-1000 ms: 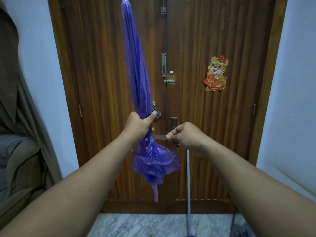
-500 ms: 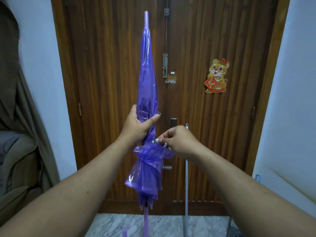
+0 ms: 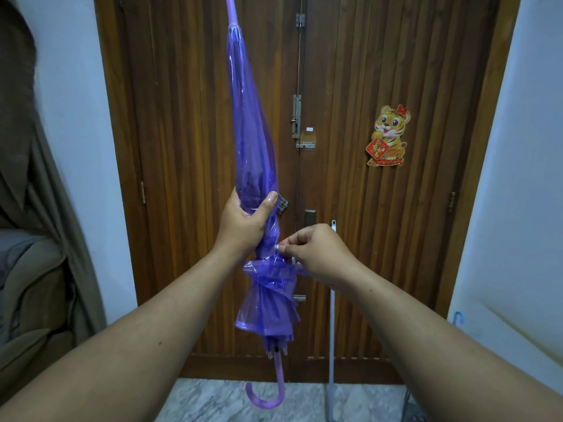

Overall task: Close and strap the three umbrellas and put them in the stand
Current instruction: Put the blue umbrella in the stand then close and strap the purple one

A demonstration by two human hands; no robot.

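Umbrella [image 3: 253, 153] of glossy purple plastic, furled, hooked handle down.
Left hand [image 3: 243, 223] gripped it; right hand [image 3: 316, 254] pinched its strap [image 3: 278, 247] before a ribbed wooden door [image 3: 350, 86].

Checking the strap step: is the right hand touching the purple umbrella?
Touching. The head view shows the right hand pinching the strap snap against the purple umbrella.

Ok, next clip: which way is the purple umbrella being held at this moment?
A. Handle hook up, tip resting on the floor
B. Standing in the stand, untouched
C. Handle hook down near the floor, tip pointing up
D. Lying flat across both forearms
C: the purple umbrella has its curved handle hook hanging at the bottom above the floor, while the left hand grips the folded canopy and the right hand pinches the strap snap.
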